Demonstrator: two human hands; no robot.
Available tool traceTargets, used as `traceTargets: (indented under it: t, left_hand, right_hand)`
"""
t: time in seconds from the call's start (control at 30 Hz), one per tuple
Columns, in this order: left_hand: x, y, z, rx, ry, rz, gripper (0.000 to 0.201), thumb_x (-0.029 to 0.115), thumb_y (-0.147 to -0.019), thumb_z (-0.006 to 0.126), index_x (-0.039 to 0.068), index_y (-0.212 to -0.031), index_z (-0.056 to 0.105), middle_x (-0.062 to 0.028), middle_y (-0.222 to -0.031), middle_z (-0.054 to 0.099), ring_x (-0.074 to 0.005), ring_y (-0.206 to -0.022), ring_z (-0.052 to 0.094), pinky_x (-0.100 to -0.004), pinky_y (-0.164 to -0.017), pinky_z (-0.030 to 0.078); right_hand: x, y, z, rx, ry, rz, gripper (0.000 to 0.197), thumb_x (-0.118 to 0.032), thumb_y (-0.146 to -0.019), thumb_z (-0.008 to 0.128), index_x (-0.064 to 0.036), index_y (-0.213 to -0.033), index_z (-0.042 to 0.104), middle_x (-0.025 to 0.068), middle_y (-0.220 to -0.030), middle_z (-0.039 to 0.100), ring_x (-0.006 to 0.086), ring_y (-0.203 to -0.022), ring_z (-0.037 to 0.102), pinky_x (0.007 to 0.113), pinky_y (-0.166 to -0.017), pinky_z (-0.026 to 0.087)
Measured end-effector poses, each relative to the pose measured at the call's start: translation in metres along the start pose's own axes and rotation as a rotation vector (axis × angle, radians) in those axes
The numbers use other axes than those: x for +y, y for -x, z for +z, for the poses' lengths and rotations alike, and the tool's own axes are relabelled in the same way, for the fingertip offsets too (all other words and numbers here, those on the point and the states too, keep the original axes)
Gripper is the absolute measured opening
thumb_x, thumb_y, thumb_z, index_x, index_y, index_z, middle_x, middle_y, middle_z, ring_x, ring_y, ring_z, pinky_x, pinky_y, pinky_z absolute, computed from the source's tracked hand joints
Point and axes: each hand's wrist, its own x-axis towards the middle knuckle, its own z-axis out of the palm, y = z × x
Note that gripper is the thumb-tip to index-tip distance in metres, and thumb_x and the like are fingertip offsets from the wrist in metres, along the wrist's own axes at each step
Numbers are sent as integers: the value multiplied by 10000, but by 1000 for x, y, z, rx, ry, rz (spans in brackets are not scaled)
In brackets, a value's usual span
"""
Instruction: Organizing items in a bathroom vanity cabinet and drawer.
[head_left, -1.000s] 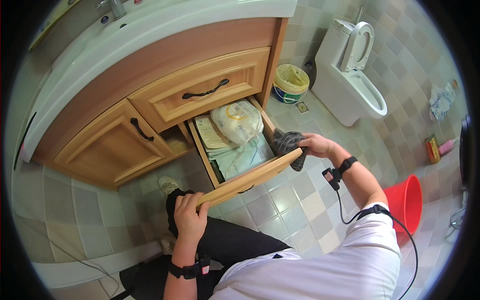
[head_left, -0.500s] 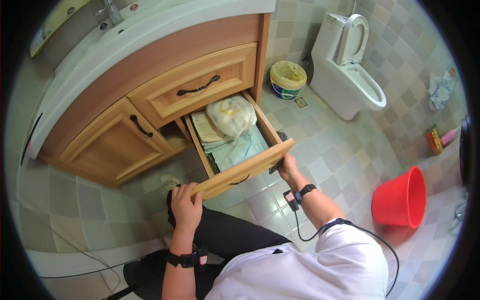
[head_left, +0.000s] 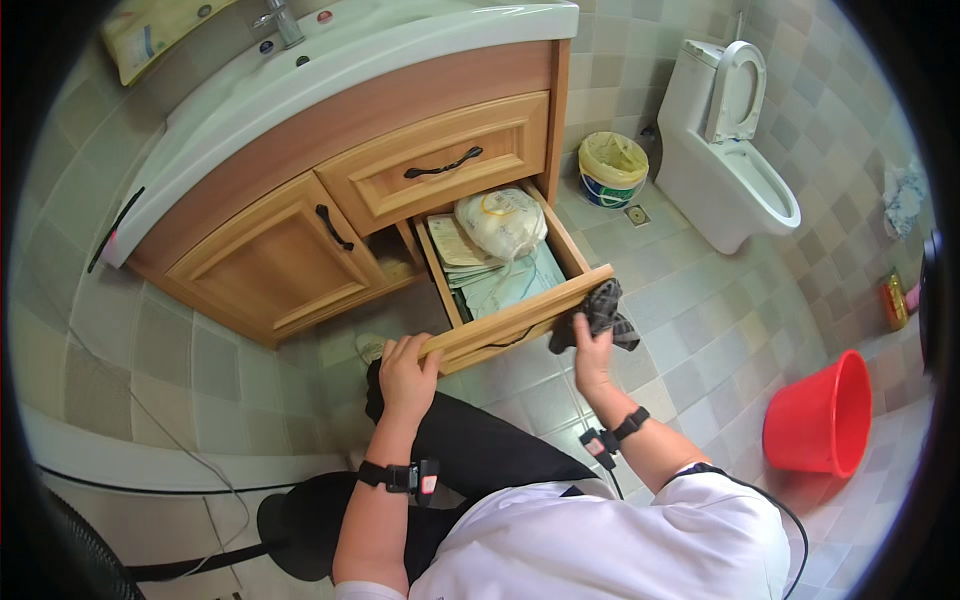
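Observation:
The lower wooden drawer (head_left: pixel 545 318) of the vanity is pulled out. Inside it lie a clear plastic bag of white stuff (head_left: pixel 500 225) and several pale papers (head_left: pixel 505 290). My left hand (head_left: pixel 405 375) grips the left end of the drawer front, fingers over its top edge. In my right hand (head_left: pixel 592 355) is a dark checked cloth (head_left: pixel 602 308), bunched at the right end of the drawer front. Part of the cloth hangs beside my fingers. The drawer's black handle (head_left: pixel 510 340) shows between my hands.
Above are a closed drawer (head_left: pixel 440 165), a cabinet door (head_left: pixel 270 265) and a white sink (head_left: pixel 370 45). A lined bucket (head_left: pixel 612 165) stands beside the toilet (head_left: pixel 725 150). At the right is a red bucket (head_left: pixel 815 415). A cable (head_left: pixel 160 415) runs at the left.
My right hand and the cloth have come from the drawer front's right side edge round to its outer face. My left hand keeps its grip. The whole view has shifted.

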Motion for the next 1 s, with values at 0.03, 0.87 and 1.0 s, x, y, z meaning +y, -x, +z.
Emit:
traceTargets:
  t: [0.03,0.87,1.0]
  left_hand:
    - [4,-2,3,-5,22,12,203,141,-803,685,42,-979,675,-93,-922,646,-324,-875,554,-408,-797,469]
    - [-10,-5,-5,19,-57,-13,172,179,-799,690,85,-943,681,-107,-925,652,-344,-904,552,-439,-811,463]
    - [-10,-8,0,-114,66,-38,279,170,-818,682,51,-1070,668,-132,-1022,662,-340,-990,570,-426,-882,463]
  right_hand:
    - [19,1,4,35,68,-42,401,-153,-935,608,27,-1273,488,127,-1224,559,263,-1120,510,344,-1008,370]
    - [-1,61,70,-368,-435,940,262,-267,-966,551,-68,-1129,603,72,-1066,667,169,-933,634,359,-744,512]
    - [-8,38,42,-644,-210,1069,238,-248,-962,557,-63,-1102,613,45,-977,684,175,-862,657,345,-703,535]
